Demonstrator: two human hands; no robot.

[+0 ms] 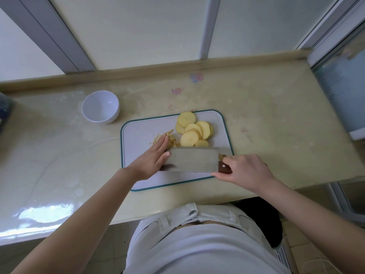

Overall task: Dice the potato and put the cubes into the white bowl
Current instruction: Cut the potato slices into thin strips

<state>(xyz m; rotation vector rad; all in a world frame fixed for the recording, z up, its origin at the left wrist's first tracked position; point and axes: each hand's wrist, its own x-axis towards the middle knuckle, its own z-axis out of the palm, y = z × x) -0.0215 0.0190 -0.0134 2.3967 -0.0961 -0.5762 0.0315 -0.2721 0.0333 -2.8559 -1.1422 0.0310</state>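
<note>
Several round yellow potato slices lie overlapping at the back right of a white cutting board with a teal rim. A small heap of potato peel lies just left of them. A cleaver lies with its broad blade flat over the board's front. My right hand grips its brown handle. My left hand lies flat with straight fingers beside the blade's left end, fingertips touching the peel. The empty white bowl stands on the counter, left of and behind the board.
The beige counter ends at a raised ledge under the window. A pale blue appliance stands at the right end. A dark object shows at the far left edge. Wet glare covers the counter's front left.
</note>
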